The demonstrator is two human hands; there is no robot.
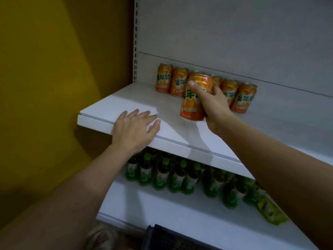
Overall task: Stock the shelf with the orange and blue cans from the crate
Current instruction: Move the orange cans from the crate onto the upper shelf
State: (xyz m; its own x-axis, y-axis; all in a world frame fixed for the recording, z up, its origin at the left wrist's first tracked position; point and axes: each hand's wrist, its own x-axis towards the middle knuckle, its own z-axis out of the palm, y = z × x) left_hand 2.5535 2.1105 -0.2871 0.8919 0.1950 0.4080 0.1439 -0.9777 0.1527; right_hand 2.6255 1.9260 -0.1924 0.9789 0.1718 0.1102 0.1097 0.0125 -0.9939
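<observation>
Right grip (pixel 214 105) clamped around an orange can (pixel 195 98), thumb across its upper face, long axis upright with a slight tilt, base at or just above the shelf (pixel 126 103). Beyond the grip, against the back panel, a row of cans (pixel 177 82), its middle hidden behind the held one. Probably next: forward, straight away from the wrist. Left grip (pixel 134 129) flat, fingers spread, empty, on the shelf's front edge, farther from that row.
</observation>
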